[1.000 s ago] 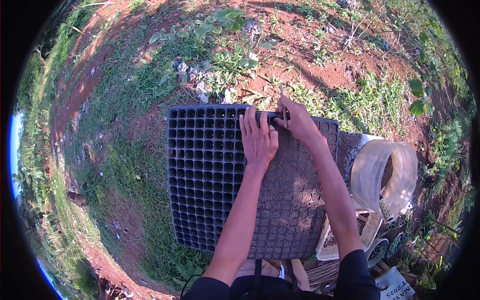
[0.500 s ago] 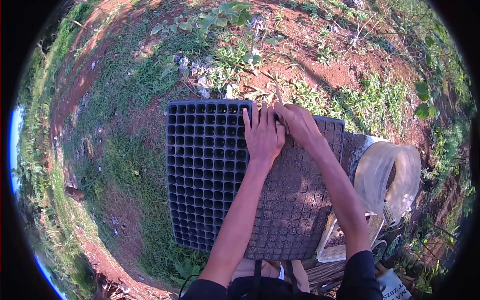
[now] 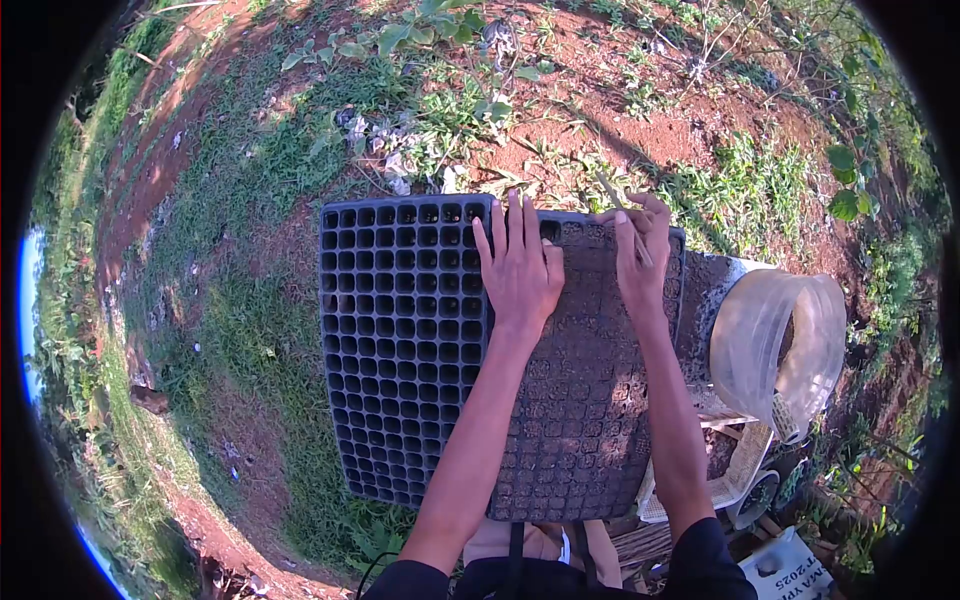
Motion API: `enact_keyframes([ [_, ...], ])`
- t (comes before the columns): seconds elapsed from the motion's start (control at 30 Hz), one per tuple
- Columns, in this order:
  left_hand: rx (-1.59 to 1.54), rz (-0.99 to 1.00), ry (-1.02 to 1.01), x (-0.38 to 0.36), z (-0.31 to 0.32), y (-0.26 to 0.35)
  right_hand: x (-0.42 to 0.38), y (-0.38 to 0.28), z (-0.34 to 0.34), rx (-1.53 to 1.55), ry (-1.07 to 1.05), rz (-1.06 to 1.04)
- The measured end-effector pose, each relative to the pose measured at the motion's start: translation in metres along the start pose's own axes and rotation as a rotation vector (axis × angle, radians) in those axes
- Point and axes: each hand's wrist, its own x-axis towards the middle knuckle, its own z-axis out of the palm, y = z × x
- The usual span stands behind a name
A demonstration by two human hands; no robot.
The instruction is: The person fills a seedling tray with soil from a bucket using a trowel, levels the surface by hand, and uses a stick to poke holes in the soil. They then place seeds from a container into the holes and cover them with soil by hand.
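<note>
My left hand [image 3: 522,275] lies flat with fingers spread across the far ends of two black seedling trays, where they meet. The left seedling tray [image 3: 408,312] has cells without soil, with small pale specks in some far ones. Dark soil fills most cells of the right seedling tray [image 3: 575,400]; a dark hollow shows in its far row by my left thumb. Over that tray's far right part, my right hand [image 3: 643,265] grips a thin wooden stick [image 3: 608,188] between thumb and fingers, pointing up and away.
A translucent plastic cylinder [image 3: 745,335] stands to the right of the trays. Below it is a pale plastic crate [image 3: 740,470] with dark contents. A printed white bag [image 3: 785,568] lies at lower right. Grass and red soil surround the trays.
My right hand has moved right, away from my left hand, and the stick in it now shows clearly. My left hand stays on the trays, its thumb more spread.
</note>
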Motion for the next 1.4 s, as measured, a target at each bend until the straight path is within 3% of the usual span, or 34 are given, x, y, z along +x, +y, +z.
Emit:
enact_keyframes([
  [0.17,-0.111,-0.010,0.038,-0.012,-0.006,0.012,-0.016,0.032,-0.009,0.246,0.020,0.019],
  [0.5,-0.071,0.053,0.002,-0.014,-0.002,0.014,-0.019,0.037,-0.003,0.314,0.108,0.034],
  [0.67,-0.077,0.069,-0.006,-0.014,-0.003,0.014,-0.010,0.032,0.005,0.036,-0.027,-0.137],
  [1.2,-0.079,0.045,0.017,-0.015,-0.001,0.014,-0.016,0.023,0.007,-0.106,-0.140,-0.094],
  [1.4,-0.079,0.045,0.011,-0.015,-0.001,0.013,-0.021,0.038,0.007,-0.164,-0.111,-0.218],
])
